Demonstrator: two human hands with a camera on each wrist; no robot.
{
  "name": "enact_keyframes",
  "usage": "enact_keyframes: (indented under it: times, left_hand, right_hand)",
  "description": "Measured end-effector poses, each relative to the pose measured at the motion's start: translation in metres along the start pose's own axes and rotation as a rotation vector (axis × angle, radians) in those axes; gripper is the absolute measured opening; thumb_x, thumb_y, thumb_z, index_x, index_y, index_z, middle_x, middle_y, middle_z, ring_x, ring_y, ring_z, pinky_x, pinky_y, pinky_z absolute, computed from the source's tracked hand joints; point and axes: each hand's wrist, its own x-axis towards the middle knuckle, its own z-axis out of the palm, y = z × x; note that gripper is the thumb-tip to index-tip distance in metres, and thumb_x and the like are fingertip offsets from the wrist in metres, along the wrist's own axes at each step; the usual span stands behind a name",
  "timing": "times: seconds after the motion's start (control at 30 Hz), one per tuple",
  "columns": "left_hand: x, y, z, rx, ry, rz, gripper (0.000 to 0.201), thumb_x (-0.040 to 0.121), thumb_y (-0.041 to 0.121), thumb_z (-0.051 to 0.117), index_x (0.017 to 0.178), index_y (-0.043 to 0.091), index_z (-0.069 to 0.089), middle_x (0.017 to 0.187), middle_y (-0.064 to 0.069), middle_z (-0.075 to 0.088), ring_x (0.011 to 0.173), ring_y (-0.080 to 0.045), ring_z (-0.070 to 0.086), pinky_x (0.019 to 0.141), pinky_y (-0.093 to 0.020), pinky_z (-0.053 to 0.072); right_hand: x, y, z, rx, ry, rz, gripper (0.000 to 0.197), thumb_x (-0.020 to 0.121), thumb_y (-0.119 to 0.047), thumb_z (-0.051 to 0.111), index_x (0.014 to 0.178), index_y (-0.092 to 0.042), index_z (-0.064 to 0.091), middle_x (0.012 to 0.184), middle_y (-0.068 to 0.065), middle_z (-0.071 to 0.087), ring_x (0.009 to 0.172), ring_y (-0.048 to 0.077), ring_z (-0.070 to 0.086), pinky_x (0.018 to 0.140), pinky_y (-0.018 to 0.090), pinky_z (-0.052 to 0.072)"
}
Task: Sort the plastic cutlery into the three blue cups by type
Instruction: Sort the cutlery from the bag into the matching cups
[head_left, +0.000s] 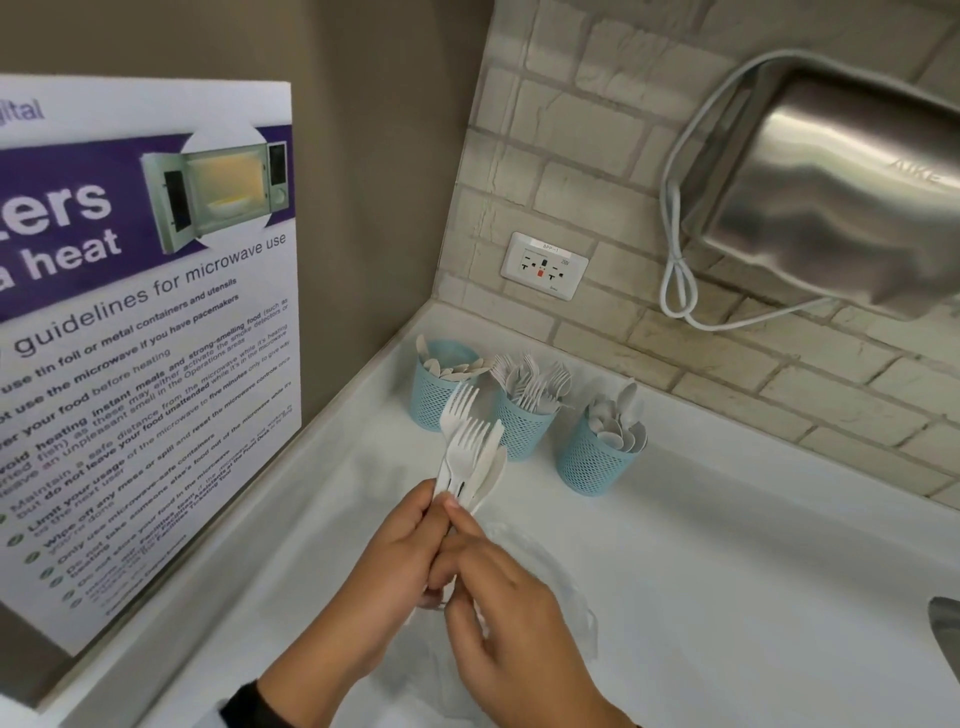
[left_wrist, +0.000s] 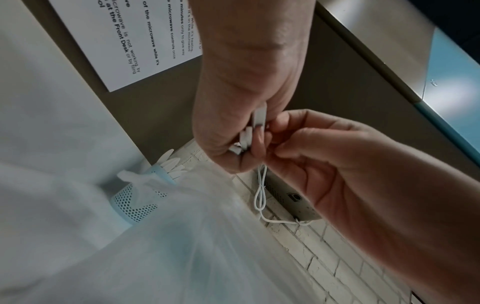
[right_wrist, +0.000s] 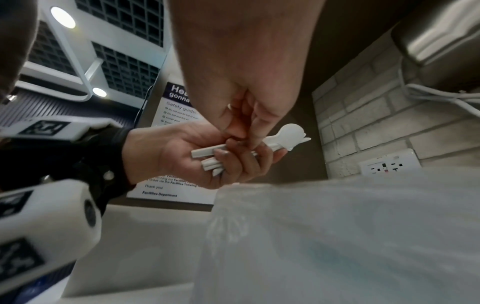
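Observation:
Three blue mesh cups stand in a row at the back of the white counter. The left cup (head_left: 435, 397) holds flat knife-like pieces, the middle cup (head_left: 522, 431) forks, the right cup (head_left: 592, 465) spoons. My left hand (head_left: 415, 530) grips a white bundle of forks and knives (head_left: 470, 452) by the handles, heads pointing up toward the cups. My right hand (head_left: 462, 525) pinches one piece of that bundle between thumb and forefinger; which piece is hidden. The right wrist view shows the handle ends (right_wrist: 207, 152) sticking out of the left hand (right_wrist: 182, 156).
A clear plastic bag (head_left: 550, 577) lies on the counter under my hands. A microwave poster (head_left: 145, 338) covers the left wall. On the tiled back wall are a socket (head_left: 544, 266) and a steel hand dryer (head_left: 841, 197) with a looped white cable. A sink edge (head_left: 946, 639) shows at right.

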Motion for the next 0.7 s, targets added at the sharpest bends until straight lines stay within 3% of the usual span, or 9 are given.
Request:
enact_keyframes:
  times: [0.1,0.17,0.27,0.33,0.4,0.47,0.5,0.6,0.7]
  left_hand:
    - [-0.002,0.006,0.001,-0.022,-0.007,-0.002,0.024,0.1,0.027,0.041,0.086,0.008,0.046,0.057,-0.002,0.03,0.044,-0.011,0.023,0.041,-0.019,0.018]
    - [-0.001,0.007,0.001,0.02,-0.007,0.031,0.028,0.099,0.032,0.041,0.091,0.005,0.046,0.063,-0.005,0.034,0.043,-0.011,0.024,0.041,-0.019,0.017]
    - [0.0,0.005,0.0,0.097,-0.02,0.071,0.025,0.097,0.036,0.043,0.087,0.018,0.056,0.066,-0.002,0.041,0.042,-0.011,0.027,0.04,-0.019,0.02]
    - [0.0,0.004,0.001,0.137,-0.054,0.103,0.023,0.097,0.035,0.045,0.08,0.027,0.059,0.063,0.001,0.046,0.044,-0.012,0.03,0.04,-0.019,0.023]
    - [-0.002,0.002,0.002,0.196,-0.088,0.135,0.024,0.096,0.034,0.047,0.076,0.029,0.059,0.06,0.003,0.049,0.045,-0.013,0.034,0.041,-0.019,0.027]
    - [-0.004,0.002,0.004,0.248,-0.114,0.144,0.019,0.096,0.034,0.049,0.086,0.026,0.063,0.059,0.005,0.052,0.045,-0.01,0.038,0.042,-0.018,0.031]
    - [-0.004,0.001,0.003,0.269,-0.122,0.147,0.018,0.095,0.034,0.049,0.093,0.024,0.064,0.059,0.006,0.054,0.044,-0.007,0.04,0.042,-0.017,0.032]
    - [-0.003,0.001,0.0,0.326,-0.149,0.166,0.018,0.094,0.038,0.049,0.1,0.027,0.063,0.059,0.007,0.054,0.045,-0.004,0.042,0.045,-0.015,0.034]
    - [-0.002,0.002,-0.003,0.361,-0.164,0.167,0.017,0.094,0.038,0.05,0.101,0.03,0.063,0.059,0.008,0.053,0.047,-0.002,0.043,0.046,-0.014,0.035]
  right_hand:
    - [0.004,-0.006,-0.009,0.188,0.111,0.088,0.025,0.081,-0.004,0.046,0.09,-0.022,0.061,0.115,-0.01,0.068,0.121,0.006,0.057,0.082,0.012,0.05]
    - [0.007,-0.008,-0.014,0.27,0.215,0.148,0.029,0.085,-0.004,0.047,0.093,-0.028,0.062,0.11,-0.008,0.068,0.108,0.011,0.065,0.079,0.021,0.055]
    - [0.016,-0.002,-0.023,0.194,0.353,0.221,0.028,0.088,-0.011,0.058,0.106,-0.033,0.059,0.112,-0.009,0.056,0.112,0.015,0.058,0.083,0.026,0.053]
    - [0.023,0.006,-0.028,0.134,0.345,0.308,0.038,0.088,-0.029,0.066,0.121,-0.039,0.05,0.121,-0.014,0.043,0.122,0.006,0.046,0.095,0.015,0.042]
    - [0.029,0.015,-0.032,0.125,0.258,0.425,0.061,0.079,-0.048,0.068,0.132,-0.042,0.039,0.123,-0.016,0.034,0.124,-0.007,0.035,0.096,0.002,0.029]
    - [0.036,0.022,-0.035,0.103,0.17,0.474,0.07,0.068,-0.063,0.072,0.128,-0.045,0.04,0.121,-0.017,0.034,0.121,-0.006,0.035,0.094,0.0,0.027]
    - [0.038,0.025,-0.038,0.088,0.15,0.47,0.064,0.063,-0.066,0.073,0.118,-0.045,0.047,0.119,-0.018,0.039,0.118,-0.001,0.039,0.094,0.005,0.03]
    - [0.046,0.027,-0.048,0.263,0.147,0.495,0.043,0.061,-0.051,0.083,0.096,-0.032,0.066,0.103,-0.011,0.061,0.1,0.008,0.058,0.088,0.023,0.044]
    - [0.05,0.024,-0.056,0.538,0.099,0.532,0.034,0.069,-0.031,0.079,0.097,-0.016,0.068,0.093,0.004,0.071,0.085,0.011,0.064,0.078,0.029,0.051]
